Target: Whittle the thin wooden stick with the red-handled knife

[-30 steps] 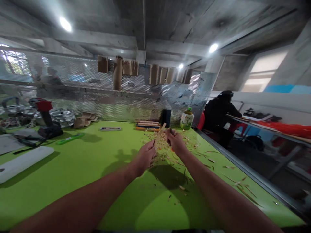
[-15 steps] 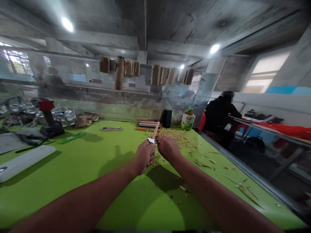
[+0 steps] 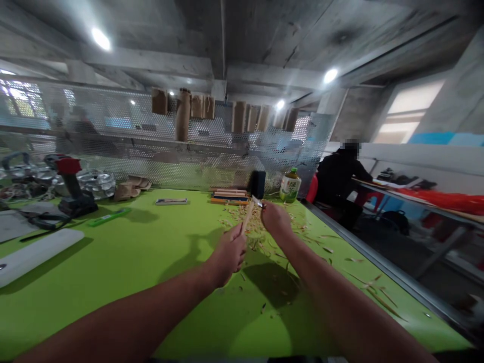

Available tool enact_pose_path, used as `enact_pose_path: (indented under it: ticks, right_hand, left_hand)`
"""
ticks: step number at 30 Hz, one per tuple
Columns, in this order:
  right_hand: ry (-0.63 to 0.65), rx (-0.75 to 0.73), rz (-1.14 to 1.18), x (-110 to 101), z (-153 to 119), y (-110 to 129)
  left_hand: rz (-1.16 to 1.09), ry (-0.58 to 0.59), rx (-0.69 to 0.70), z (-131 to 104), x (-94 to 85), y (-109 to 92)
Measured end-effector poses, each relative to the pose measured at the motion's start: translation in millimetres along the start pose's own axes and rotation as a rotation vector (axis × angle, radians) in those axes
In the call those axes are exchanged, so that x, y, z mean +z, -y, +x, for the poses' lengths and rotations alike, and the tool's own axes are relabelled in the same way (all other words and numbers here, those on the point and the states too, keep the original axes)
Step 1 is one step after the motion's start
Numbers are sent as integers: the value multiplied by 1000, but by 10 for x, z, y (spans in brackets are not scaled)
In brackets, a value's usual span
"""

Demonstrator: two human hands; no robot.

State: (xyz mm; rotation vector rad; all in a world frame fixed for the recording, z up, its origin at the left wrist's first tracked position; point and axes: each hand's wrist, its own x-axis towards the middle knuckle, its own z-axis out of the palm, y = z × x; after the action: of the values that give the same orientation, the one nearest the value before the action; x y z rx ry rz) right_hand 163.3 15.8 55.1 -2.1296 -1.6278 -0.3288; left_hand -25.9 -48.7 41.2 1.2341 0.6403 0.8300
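Note:
My left hand (image 3: 228, 253) is wrapped round the lower end of a slim wooden stick (image 3: 247, 218), which points up and away from me. My right hand (image 3: 277, 220) is closed on a knife (image 3: 258, 202); its short shiny blade lies at the stick's far end, and most of its handle is hidden in the fist. Whether the blade touches the wood, I cannot tell. Pale wood shavings (image 3: 260, 239) lie scattered on the green tabletop (image 3: 159, 282) below and beyond both hands.
At the back stand a green-labelled bottle (image 3: 290, 186), a black box (image 3: 258, 184) and a stack of wooden strips (image 3: 229, 196). On the left lie a cordless drill (image 3: 71, 184), a white bar (image 3: 40, 256) and a green tool (image 3: 109, 217). A person (image 3: 342, 174) sits at another table, right.
My right hand has moved away from my left, carrying the knife along the stick to its far end. My left hand has lowered slightly, and more of the stick shows.

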Motion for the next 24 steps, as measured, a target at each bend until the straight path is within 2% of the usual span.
enact_pose_path:
  ticks: [2, 4, 6, 8, 10, 12, 14, 16, 20, 22, 24]
  right_hand:
    - [22, 101, 59, 34, 109, -198]
    - [7, 141, 131, 73, 166, -323]
    - [-56, 146, 280, 107, 167, -331]
    - [-89, 156, 589, 120, 125, -234]
    - [-6, 176, 994, 107, 61, -93]
    - [164, 176, 1355, 72, -5, 25]
    - [323, 143, 1560, 35, -59, 87]
    - [399, 117, 1616, 19, -95, 108]
    - [401, 92, 1527, 67, -130, 147]
    - [372, 22, 1426, 109, -143, 187]
    - [271, -72, 1202, 139, -164, 225]
  left_hand:
    - [2, 84, 24, -9, -2, 26]
    - [-16, 139, 73, 11, -27, 46]
    - [-52, 153, 101, 58, -80, 73]
    - [-81, 156, 102, 113, -145, 107]
    - [-80, 157, 96, 152, -196, 130]
    - [-37, 143, 97, 164, -217, 128]
    - [41, 139, 84, 156, -209, 102]
    - [125, 150, 62, 149, -190, 70]
    - [166, 101, 39, 182, -171, 38]
    - [84, 43, 44, 208, -180, 18]
    - [-44, 9, 37, 222, -202, -19]
